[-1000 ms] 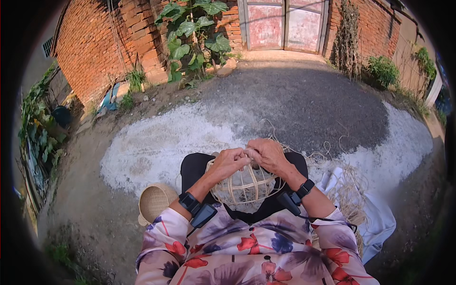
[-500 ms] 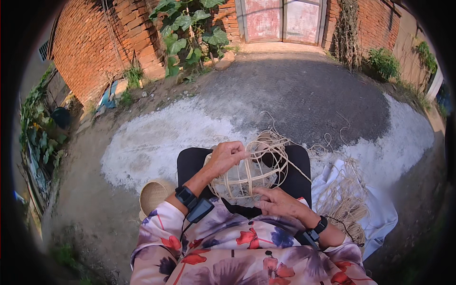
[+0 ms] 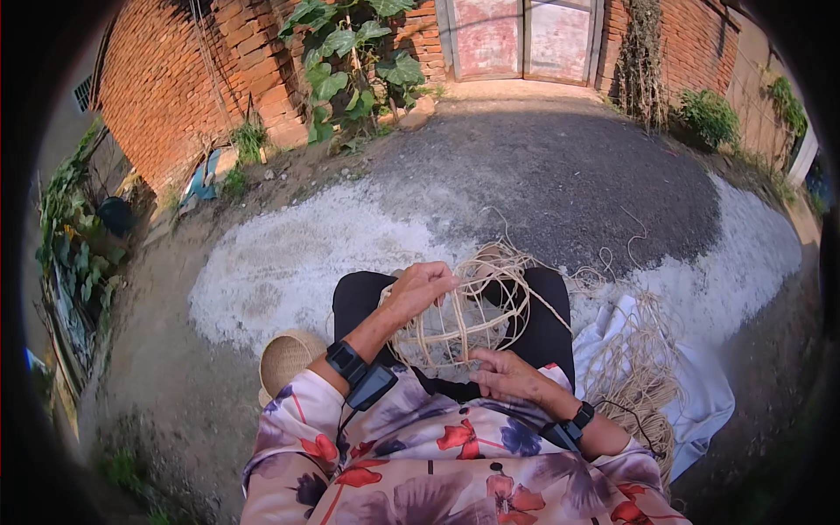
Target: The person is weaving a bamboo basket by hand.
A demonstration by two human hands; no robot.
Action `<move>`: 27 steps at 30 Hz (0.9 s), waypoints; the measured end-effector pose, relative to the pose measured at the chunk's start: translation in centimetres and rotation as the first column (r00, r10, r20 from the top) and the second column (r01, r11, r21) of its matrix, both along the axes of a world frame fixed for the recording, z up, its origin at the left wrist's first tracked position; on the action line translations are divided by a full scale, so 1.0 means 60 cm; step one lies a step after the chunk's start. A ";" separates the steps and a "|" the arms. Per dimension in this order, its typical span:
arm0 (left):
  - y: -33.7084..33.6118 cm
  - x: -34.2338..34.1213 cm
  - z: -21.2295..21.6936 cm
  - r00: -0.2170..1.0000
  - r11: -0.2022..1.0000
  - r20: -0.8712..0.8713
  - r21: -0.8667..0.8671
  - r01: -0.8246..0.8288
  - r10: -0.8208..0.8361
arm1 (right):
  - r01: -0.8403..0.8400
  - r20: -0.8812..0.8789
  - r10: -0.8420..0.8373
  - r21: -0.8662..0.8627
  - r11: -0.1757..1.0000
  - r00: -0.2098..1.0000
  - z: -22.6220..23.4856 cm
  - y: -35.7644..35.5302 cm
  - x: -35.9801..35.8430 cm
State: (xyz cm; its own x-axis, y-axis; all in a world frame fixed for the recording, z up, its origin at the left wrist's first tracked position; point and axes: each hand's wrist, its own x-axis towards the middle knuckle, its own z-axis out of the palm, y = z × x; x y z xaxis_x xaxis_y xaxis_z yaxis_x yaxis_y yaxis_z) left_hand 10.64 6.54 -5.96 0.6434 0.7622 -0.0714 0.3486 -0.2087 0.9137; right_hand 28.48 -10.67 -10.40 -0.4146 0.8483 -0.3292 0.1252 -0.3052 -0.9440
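Observation:
An open, round frame of pale twisted cord (image 3: 472,331), like a loosely woven basket, rests in my lap between my knees. My left hand (image 3: 422,289) is at its upper left, thumb and fingers pinched on a strand of the cord. At the near rim, my right hand (image 3: 503,372) has its thumb and forefinger closed against the lower cords; the other fingers are curled, and the exact grip is partly hidden. Loose cord ends bunch at the far right side of the frame, and one strand runs over my right knee.
A heap of loose cord (image 3: 643,385) lies on a white cloth (image 3: 704,398) to my right. On my left stands a small woven basket (image 3: 287,360). Ahead are pale and dark ground, a brick wall (image 3: 175,96), leafy plants and a weathered double door (image 3: 525,39).
Both hands stay nearly in place on the cord frame. The view has shifted slightly, and my left knee appears a little further right.

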 end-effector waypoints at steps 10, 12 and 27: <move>0.001 0.003 -0.010 0.998 0.998 -0.012 0.033 -0.055 0.056 | 0.036 -0.039 -0.037 -0.028 0.999 0.999 -0.007 -0.002 -0.003; 0.001 0.004 -0.007 0.998 0.998 -0.009 0.034 -0.061 0.061 | 0.027 -0.044 -0.027 -0.001 1.000 0.999 -0.004 0.000 -0.003; 0.017 0.011 -0.004 0.986 0.956 -0.169 0.288 0.059 -0.010 | -0.013 0.347 -0.633 0.883 0.469 0.692 0.088 0.058 0.007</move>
State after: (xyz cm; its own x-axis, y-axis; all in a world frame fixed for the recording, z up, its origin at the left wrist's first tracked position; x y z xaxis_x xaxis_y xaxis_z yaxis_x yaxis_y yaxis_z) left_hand 11.31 7.59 -6.21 0.6679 0.7430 0.0431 0.4763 -0.4712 0.7424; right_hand 28.88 -7.20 -5.12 -0.0607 0.8634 0.5009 0.7720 0.3587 -0.5247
